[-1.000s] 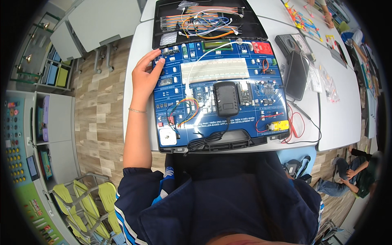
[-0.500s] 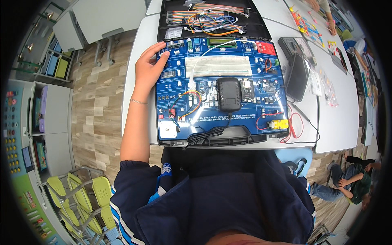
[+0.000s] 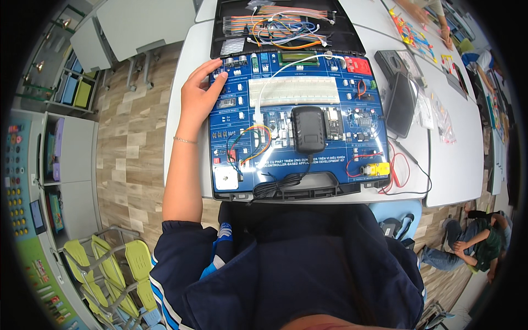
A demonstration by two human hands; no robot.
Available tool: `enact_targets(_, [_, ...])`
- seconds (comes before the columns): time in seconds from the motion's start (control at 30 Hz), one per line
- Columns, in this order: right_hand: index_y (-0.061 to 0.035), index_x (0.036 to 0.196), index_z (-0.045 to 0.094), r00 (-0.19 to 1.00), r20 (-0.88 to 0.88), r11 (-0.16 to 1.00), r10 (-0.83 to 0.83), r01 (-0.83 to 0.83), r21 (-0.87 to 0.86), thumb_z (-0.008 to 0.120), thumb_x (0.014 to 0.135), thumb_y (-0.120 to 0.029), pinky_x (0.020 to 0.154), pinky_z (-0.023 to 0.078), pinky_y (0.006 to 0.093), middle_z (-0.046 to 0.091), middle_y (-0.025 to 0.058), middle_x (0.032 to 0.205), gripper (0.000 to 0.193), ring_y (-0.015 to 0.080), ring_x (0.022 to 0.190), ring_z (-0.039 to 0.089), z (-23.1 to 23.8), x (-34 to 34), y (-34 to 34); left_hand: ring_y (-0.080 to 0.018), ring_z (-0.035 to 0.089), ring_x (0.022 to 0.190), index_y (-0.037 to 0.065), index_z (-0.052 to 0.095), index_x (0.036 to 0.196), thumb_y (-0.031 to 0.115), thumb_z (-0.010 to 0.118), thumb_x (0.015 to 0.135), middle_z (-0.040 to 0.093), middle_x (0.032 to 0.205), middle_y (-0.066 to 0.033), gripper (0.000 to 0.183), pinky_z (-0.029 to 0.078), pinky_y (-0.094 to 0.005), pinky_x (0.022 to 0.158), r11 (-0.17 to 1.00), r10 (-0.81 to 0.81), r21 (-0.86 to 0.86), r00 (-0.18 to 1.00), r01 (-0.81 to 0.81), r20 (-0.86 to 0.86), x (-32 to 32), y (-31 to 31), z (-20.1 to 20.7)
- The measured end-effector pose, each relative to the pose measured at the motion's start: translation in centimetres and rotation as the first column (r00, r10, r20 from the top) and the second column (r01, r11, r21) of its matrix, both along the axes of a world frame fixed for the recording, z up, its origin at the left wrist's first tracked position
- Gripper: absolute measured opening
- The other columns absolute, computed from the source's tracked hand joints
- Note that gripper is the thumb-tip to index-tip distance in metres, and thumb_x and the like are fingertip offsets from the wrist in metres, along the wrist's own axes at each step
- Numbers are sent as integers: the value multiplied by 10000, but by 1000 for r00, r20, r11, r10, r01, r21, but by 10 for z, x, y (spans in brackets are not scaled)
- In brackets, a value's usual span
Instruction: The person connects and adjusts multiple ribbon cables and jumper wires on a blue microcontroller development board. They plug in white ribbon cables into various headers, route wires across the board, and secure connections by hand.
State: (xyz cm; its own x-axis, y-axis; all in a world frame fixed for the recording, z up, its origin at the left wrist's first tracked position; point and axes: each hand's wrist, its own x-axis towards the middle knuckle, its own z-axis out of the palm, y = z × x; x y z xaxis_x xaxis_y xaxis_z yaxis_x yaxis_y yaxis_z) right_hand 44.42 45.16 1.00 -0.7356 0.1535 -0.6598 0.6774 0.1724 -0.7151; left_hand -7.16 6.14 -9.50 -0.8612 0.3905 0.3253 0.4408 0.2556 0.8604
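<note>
My left hand (image 3: 199,91) lies flat on the upper left corner of a blue electronics training board (image 3: 335,146), fingers spread, holding nothing. The board sits in an open black case (image 3: 220,193) on a white table (image 3: 184,66). It carries a white breadboard (image 3: 294,91), a black power adapter (image 3: 308,129) with a coiled black cable (image 3: 275,184), coloured jumper wires (image 3: 247,146) and a small yellow motor (image 3: 377,169). The case lid (image 3: 346,38) holds bundles of ribbon and jumper wires (image 3: 286,22). My right hand is out of sight.
A black multimeter (image 3: 400,96) with red and black leads (image 3: 401,170) lies right of the case. Small plastic bags (image 3: 440,118) sit beyond it. Another person's hands (image 3: 434,14) work at the far right table end; a person (image 3: 476,242) sits on the floor. Yellow-green chairs (image 3: 110,264) stand lower left.
The view has shifted slightly, so the board sits a little lower in the picture. My left hand stays on the board's upper left corner.
</note>
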Motion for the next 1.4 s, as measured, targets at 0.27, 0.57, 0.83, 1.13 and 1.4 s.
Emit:
enact_targets(0.27, [6, 1182, 714, 886, 428, 970, 176, -230, 76, 754, 836, -291, 781, 565, 344, 746, 194, 1065, 458, 276, 948, 736, -119, 13, -6, -204, 655, 1180, 77, 729, 1244, 204, 757, 924, 643, 1365, -116, 345, 578, -334, 898, 1000, -8, -1, 999, 8, 39, 1, 0, 3])
enact_targets(0.57, [4, 1189, 711, 723, 606, 872, 332, -480, 95, 750, 831, -300, 797, 564, 355, 743, 210, 1072, 471, 291, 957, 734, -265, 50, -32, -198, 656, 1168, 71, 728, 1247, 198, 755, 926, 639, 1364, -117, 346, 580, -323, 885, 1000, -22, 2, 1000, 21, 22, -1, 1, 1])
enact_targets(0.83, [2, 1195, 709, 699, 611, 792, 372, -582, 183, 746, 827, -309, 811, 563, 365, 740, 225, 1078, 483, 304, 965, 732, -304, 64, -25, -192, 656, 1164, 69, 726, 1247, 194, 749, 932, 636, 1370, -115, 340, 579, -316, 883, 999, -32, 25, 999, 31, 24, 0, 2, 2])
enact_targets(1.13, [-18, 1152, 738, 722, 512, 700, 464, -654, 287, 740, 812, -292, 823, 561, 382, 729, 250, 1086, 436, 346, 945, 729, -232, 50, 8, -169, 676, 1103, 71, 729, 1239, 181, 747, 932, 638, 1372, -105, 326, 591, -287, 834, 999, -32, 34, 999, 31, 33, 0, 1, 5])
enact_targets(1.4, [11, 1157, 725, 961, -116, 932, 250, -272, -242, 691, 944, -172, 773, 550, 314, 764, 99, 982, 283, 163, 829, 693, 16, -104, -64, -162, 669, 1119, 73, 736, 1227, 191, 754, 928, 648, 1362, -97, 322, 574, -287, 857, 998, -46, 57, 996, 41, 75, -2, 4, -1])
